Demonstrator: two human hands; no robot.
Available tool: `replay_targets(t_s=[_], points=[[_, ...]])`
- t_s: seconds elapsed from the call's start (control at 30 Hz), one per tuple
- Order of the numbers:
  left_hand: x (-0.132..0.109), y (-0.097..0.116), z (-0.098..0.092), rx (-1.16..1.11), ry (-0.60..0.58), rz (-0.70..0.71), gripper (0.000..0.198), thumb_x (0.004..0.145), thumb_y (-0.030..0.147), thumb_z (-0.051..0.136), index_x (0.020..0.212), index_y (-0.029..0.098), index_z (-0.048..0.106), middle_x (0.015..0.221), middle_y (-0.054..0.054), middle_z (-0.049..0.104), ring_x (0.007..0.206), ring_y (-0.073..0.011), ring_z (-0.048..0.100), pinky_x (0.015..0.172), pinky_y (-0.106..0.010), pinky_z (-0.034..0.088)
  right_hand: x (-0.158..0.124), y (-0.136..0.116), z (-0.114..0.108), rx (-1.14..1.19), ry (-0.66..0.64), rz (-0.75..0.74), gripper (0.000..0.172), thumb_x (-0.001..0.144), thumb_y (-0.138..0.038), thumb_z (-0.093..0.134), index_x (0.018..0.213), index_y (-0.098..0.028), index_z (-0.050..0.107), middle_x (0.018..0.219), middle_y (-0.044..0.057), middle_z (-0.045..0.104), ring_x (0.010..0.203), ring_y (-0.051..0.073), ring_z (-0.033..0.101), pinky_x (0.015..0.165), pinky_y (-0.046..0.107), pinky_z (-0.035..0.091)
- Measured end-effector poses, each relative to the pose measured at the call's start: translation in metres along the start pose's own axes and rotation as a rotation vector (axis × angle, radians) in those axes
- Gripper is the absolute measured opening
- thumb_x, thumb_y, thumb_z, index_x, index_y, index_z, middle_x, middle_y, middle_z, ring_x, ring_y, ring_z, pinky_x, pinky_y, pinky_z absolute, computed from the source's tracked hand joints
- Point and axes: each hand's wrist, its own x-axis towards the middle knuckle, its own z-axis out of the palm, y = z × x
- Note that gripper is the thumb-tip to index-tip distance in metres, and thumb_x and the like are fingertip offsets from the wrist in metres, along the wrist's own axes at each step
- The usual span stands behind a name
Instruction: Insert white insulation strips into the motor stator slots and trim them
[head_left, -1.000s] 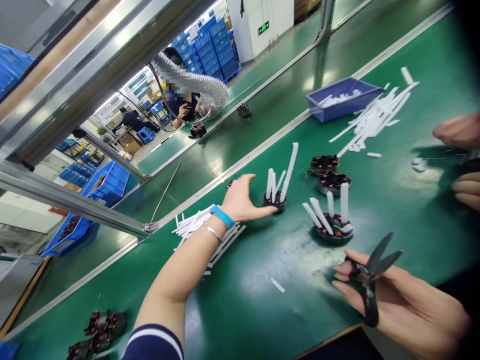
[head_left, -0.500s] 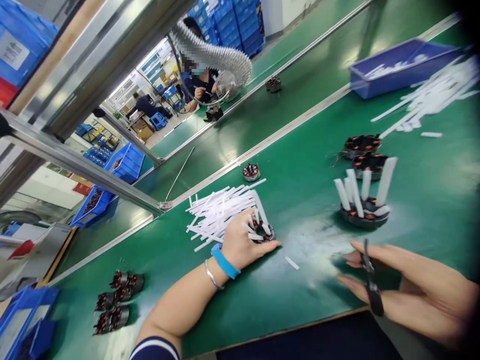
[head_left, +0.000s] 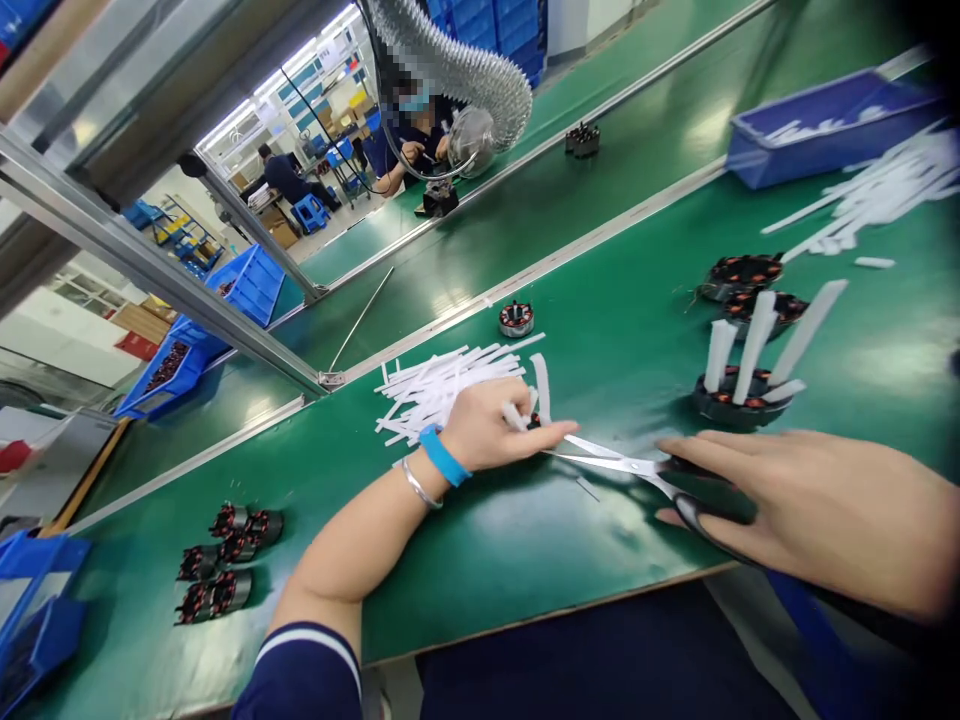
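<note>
My left hand (head_left: 491,432) grips a small black stator with white paper strips (head_left: 541,388) sticking up from it, pressed down on the green table. My right hand (head_left: 780,500) holds scissors (head_left: 611,462) by their black handles. The open blades point left and reach the stator at my left fingertips. A pile of loose white strips (head_left: 439,385) lies just behind my left hand. Another stator with tall white strips (head_left: 742,392) stands behind my right hand.
Two bare stators (head_left: 750,275) sit further right, and one small stator (head_left: 517,319) by the table's far edge. A cluster of wound parts (head_left: 225,555) lies at the near left. A blue tray (head_left: 825,125) and more strips (head_left: 877,205) are at the far right. Another person works beyond the conveyor.
My left hand has pulled the stator closer and keeps hold of it. My right hand has swung the scissors down and left, so that the blades now meet the stator.
</note>
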Motion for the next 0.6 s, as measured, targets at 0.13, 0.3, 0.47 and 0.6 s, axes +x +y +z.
replay_targets(t_s=[0.13, 0.3, 0.47, 0.6], points=[[0.014, -0.001, -0.005, -0.028, -0.155, 0.008, 0.043, 0.079, 0.050, 0.060, 0.055, 0.021, 0.039, 0.053, 0.003, 0.047, 0.053, -0.0096, 0.041, 0.055, -0.026, 0.033, 0.023, -0.002, -0.017, -0.080, -0.132, -0.084, 0.024, 0.078, -0.036, 0.052, 0.095, -0.025, 0.066, 0.087, 0.002, 0.073, 0.064, 0.024, 0.067, 0.059, 0.039, 0.050], [0.023, 0.000, -0.005, -0.055, -0.257, 0.045, 0.036, 0.087, 0.038, 0.051, 0.058, 0.020, 0.041, 0.053, 0.004, 0.045, 0.053, -0.0093, 0.038, 0.056, -0.025, 0.031, 0.034, -0.012, -0.025, -0.185, -0.241, -0.090, 0.022, 0.076, -0.041, 0.055, 0.088, -0.024, 0.062, 0.088, 0.003, 0.071, 0.064, 0.025, 0.067, 0.055, 0.037, 0.045], [0.032, 0.007, -0.004, -0.021, -0.347, 0.061, 0.036, 0.091, 0.033, 0.047, 0.058, 0.019, 0.042, 0.056, 0.004, 0.042, 0.055, -0.0092, 0.038, 0.059, -0.026, 0.029, 0.026, -0.016, -0.014, -0.143, -0.194, -0.123, 0.025, 0.080, -0.046, 0.049, 0.082, -0.023, 0.058, 0.075, 0.004, 0.067, 0.054, 0.021, 0.062, 0.045, 0.030, 0.029], [0.035, 0.007, -0.002, 0.031, -0.370, 0.038, 0.037, 0.092, 0.033, 0.048, 0.058, 0.018, 0.041, 0.056, 0.004, 0.037, 0.057, -0.0091, 0.039, 0.061, -0.025, 0.028, 0.019, -0.012, -0.002, -0.109, -0.071, -0.159, 0.033, 0.087, -0.047, 0.034, 0.079, -0.023, 0.056, 0.071, 0.005, 0.064, 0.044, 0.018, 0.054, 0.045, 0.030, 0.018]])
